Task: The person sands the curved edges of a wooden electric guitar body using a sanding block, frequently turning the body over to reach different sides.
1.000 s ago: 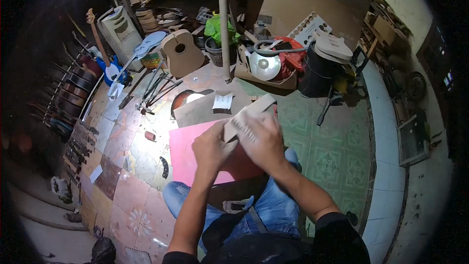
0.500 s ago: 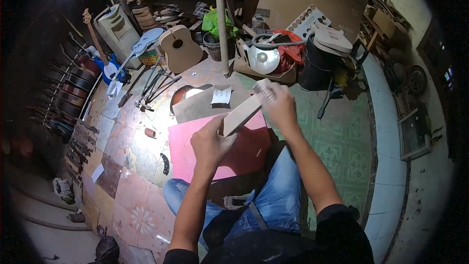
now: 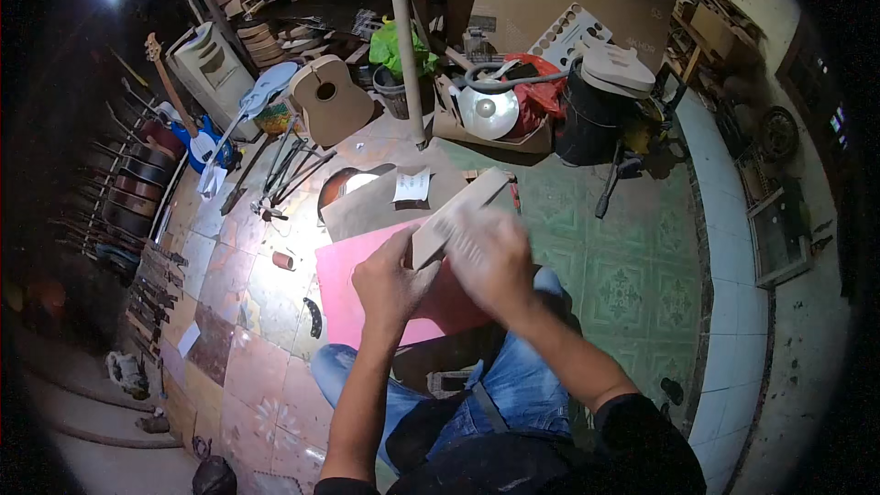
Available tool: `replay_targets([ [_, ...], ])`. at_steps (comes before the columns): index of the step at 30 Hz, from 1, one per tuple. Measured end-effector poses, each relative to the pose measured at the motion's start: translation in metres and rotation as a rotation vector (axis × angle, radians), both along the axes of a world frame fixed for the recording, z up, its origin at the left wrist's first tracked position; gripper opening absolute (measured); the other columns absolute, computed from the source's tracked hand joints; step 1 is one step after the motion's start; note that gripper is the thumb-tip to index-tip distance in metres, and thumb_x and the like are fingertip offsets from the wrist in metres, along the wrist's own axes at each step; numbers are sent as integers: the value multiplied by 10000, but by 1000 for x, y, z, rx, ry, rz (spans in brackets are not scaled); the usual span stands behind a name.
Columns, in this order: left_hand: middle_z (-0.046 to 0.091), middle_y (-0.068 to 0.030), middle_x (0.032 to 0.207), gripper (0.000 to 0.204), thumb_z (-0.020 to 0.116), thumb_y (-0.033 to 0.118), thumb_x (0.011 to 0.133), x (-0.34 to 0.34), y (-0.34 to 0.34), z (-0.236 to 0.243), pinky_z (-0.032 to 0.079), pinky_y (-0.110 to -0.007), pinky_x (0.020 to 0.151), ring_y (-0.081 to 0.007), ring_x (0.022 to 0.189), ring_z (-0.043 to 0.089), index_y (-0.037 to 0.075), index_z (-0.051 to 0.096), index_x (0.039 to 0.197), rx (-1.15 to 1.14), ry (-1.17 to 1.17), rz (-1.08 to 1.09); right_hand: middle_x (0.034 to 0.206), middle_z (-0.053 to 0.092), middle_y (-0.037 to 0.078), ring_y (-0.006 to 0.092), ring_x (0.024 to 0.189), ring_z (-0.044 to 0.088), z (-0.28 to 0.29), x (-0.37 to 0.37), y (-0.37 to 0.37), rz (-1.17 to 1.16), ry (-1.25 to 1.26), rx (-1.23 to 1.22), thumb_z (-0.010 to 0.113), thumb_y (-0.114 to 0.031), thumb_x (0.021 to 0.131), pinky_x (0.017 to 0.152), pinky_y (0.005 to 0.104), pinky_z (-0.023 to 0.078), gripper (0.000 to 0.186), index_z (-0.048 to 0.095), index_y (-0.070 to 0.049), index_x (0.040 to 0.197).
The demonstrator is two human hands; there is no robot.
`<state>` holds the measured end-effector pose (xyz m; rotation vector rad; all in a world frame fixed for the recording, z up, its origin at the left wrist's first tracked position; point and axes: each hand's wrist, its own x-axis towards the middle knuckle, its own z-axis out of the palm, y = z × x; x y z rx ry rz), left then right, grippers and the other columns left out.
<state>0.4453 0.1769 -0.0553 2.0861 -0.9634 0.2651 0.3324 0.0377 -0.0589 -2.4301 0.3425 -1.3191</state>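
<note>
A long pale wooden bar (image 3: 484, 189) slants over my lap, its far end pointing up and right. My left hand (image 3: 389, 282) is closed around its near end. My right hand (image 3: 495, 268) lies curled against the bar's right side, close to the left hand. Motion smears its fingers, and whatever may be in them cannot be made out. Below the bar lies a flat pink board (image 3: 341, 282), partly covered by my hands. Beyond it is a grey-brown board (image 3: 362, 213) with a white paper (image 3: 412, 185) on it.
A sunburst guitar body (image 3: 334, 187) shows behind the boards. On the tiles lie a reddish-brown cylinder (image 3: 283, 261) and a dark curved piece (image 3: 313, 318). An unfinished guitar body (image 3: 332, 103), a post (image 3: 405, 55) and a black bucket (image 3: 591, 124) stand farther back. Guitars (image 3: 137, 174) line the left.
My right hand has slid from the bar's far end down toward my left hand, uncovering that end. The left hand keeps its hold. The whole view has shifted slightly.
</note>
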Motion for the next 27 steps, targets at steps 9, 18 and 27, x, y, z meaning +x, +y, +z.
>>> replay_targets([
  [9,718,-81,762,443,879,309,707,3,3,5,551,-361,614,-268,680,719,169,762,1111,-19,-27,13,1121,636,193,365,1059,621,-18,18,2,-82,-68,285,799,-123,793,924,436,513,518,669,-27,1286],
  [18,768,-162,950,551,834,60,633,15,-2,28,567,-345,773,-266,882,771,93,716,1171,135,142,64,1054,641,167,356,1029,608,-42,66,1,-194,-398,532,829,-77,774,872,459,499,466,672,-75,1213],
  [27,730,-182,913,660,873,102,572,45,-2,13,565,-391,722,-366,833,731,120,698,1208,61,70,-26,999,612,171,319,949,588,-65,92,-36,-238,-520,547,799,-106,839,796,437,469,320,666,-24,1119],
])
